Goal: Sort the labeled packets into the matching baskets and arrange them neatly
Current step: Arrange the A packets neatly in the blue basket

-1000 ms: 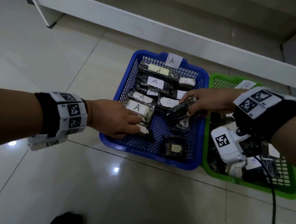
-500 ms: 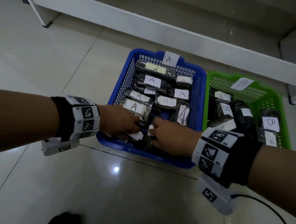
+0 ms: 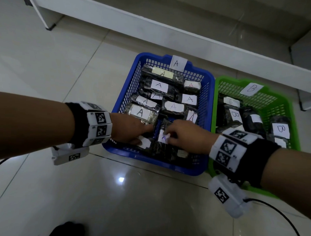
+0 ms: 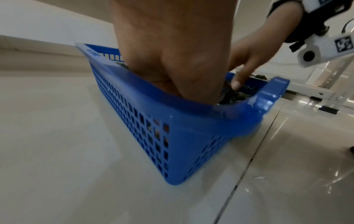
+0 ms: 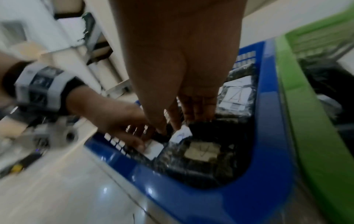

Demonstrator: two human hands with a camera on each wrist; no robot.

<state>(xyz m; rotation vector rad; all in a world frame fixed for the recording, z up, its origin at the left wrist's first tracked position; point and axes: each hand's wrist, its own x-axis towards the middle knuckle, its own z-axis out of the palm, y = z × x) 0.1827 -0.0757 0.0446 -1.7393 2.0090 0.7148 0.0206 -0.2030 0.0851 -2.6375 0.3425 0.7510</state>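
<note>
The blue basket (image 3: pixel 149 161) tagged A holds several dark packets with white A labels. To its right the green basket (image 3: pixel 295 122) tagged B holds B packets. My left hand (image 3: pixel 145 135) reaches into the blue basket's near-left corner, fingers resting on a packet with a white label (image 3: pixel 146 144). My right hand (image 3: pixel 168 136) is beside it, pinching a dark packet with a blue A label (image 3: pixel 163 138) that lies in the near part of the basket. In the right wrist view that A label (image 5: pixel 181 134) shows just under my thumb and fingers.
The baskets stand side by side, touching, on a glossy tiled floor (image 3: pixel 113 204). A white shelf base (image 3: pixel 171 35) runs behind them. A black cable (image 3: pixel 280 215) trails from my right wrist. A dark shape (image 3: pixel 66 229) sits at the bottom edge.
My right hand carried a packet from the blue basket's right wall down to its near part and still holds it there. The left hand stayed in the near-left corner.
</note>
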